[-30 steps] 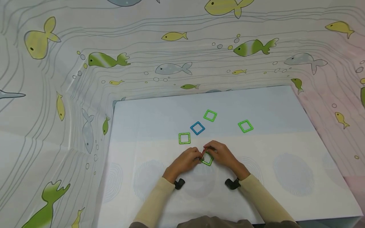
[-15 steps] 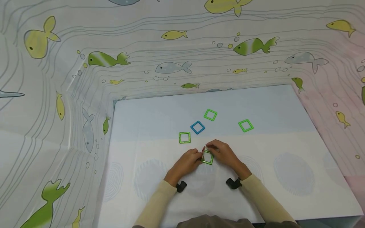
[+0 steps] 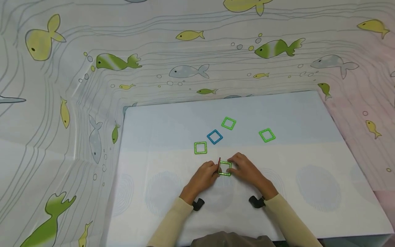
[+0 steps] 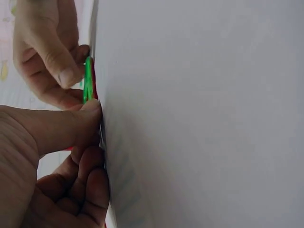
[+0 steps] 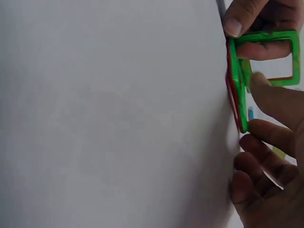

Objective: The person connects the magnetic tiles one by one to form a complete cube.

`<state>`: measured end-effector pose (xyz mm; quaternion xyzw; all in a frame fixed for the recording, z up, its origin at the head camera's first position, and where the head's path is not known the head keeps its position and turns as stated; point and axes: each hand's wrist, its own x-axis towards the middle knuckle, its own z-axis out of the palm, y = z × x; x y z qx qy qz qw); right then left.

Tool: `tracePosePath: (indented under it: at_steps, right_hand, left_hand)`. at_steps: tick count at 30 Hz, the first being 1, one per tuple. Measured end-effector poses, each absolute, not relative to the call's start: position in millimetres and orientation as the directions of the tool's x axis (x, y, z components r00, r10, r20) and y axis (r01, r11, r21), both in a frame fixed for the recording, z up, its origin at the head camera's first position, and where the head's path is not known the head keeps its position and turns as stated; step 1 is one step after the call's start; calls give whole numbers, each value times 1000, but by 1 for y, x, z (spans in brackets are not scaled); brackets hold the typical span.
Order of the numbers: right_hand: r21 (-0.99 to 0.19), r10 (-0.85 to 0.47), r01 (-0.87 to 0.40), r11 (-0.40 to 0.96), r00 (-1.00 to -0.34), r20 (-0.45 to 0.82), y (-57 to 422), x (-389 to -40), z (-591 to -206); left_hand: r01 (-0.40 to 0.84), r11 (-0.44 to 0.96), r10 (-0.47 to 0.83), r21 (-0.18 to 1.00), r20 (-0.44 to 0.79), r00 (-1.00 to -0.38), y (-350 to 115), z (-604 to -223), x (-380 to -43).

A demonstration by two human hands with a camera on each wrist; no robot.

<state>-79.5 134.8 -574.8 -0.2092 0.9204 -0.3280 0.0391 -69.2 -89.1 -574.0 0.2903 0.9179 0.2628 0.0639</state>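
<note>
In the head view my left hand (image 3: 204, 176) pinches a red-and-green square building tile (image 5: 295, 58) that stands upright, at a near corner. It meets the left side of a flat green square building tile (image 3: 225, 174), an open frame with red along its underside in the right wrist view. Around that flat tile's right side my right hand (image 3: 248, 170) curls its thumb and forefinger; its other fingers are loosely bent. The left wrist view shows the left thumb (image 4: 88, 116) over the tiles' joint, hiding part of it.
Beyond the hands lie a blue square tile (image 3: 214, 142) and green square tiles: one at left (image 3: 200, 153), one farther back (image 3: 228, 128), one at right (image 3: 267, 140). They rest on a white table (image 3: 160, 137). A fish-printed cloth (image 3: 148, 55) hangs behind and beside it.
The flat green tile has turned from slanted to nearly straight. My right fingers have shifted from near the upright tile's top to the flat tile's right side. The upright tile's lean has lessened.
</note>
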Motion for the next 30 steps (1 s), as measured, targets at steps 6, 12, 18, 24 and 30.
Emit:
tracePosePath:
  at_steps: [6, 12, 18, 24, 30]
  right_hand:
    - [-607, -458, -396, 689, -887, 59, 138, -79, -572]
    - [-658, -448, -390, 644, -890, 89, 138, -87, -573]
    - [-695, -422, -370, 617, -901, 104, 136, -99, -572]
    - [-707, -412, -357, 611, -905, 102, 134, -107, -572]
    - [-720, -390, -311, 620, -919, 61, 133, -113, -569]
  left_hand:
    - [488, 699, 544, 523, 54, -837, -88, -572, -68]
    - [490, 689, 529, 535, 92, -844, -86, -572, -64]
    - [452, 697, 497, 557, 79, -864, -82, -572, -62]
    - [417, 715, 474, 562, 50, -879, -80, -572, -60]
    - [412, 718, 450, 561, 77, -890, -80, -571, -58]
